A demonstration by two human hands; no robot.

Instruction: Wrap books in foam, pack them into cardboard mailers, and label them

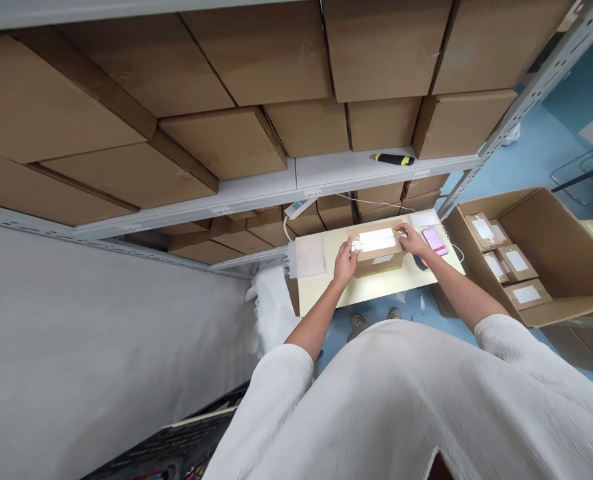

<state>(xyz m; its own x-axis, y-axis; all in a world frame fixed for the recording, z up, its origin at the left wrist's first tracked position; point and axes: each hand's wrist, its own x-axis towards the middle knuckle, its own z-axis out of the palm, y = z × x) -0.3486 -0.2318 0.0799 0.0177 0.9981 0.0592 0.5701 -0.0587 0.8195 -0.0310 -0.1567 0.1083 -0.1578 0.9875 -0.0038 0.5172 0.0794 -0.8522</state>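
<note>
A small cardboard box [379, 267] lies on the cream-topped table in front of me, with a white label [377, 240] on its top face. My left hand [345, 264] grips the box's left end, fingers bent over the top edge. At the opposite end my right hand [410, 239] has its fingers drawn together on the top right edge beside the label. Whether a bit of tape or film is under those fingertips is too small to tell. Right of the box, partly behind my right forearm, are a dark blue roll [420, 262] and a phone [435, 241] with a lit pink screen.
The table [321, 293] also bears translucent sheets [311, 255] on its left. A yellow-black utility knife [394, 159] lies on the shelf [326, 171] of stacked boxes. A power strip [300, 208] hangs beneath. A large open carton [566, 247] with several labelled boxes stands right; white wrap [273, 300] lies left.
</note>
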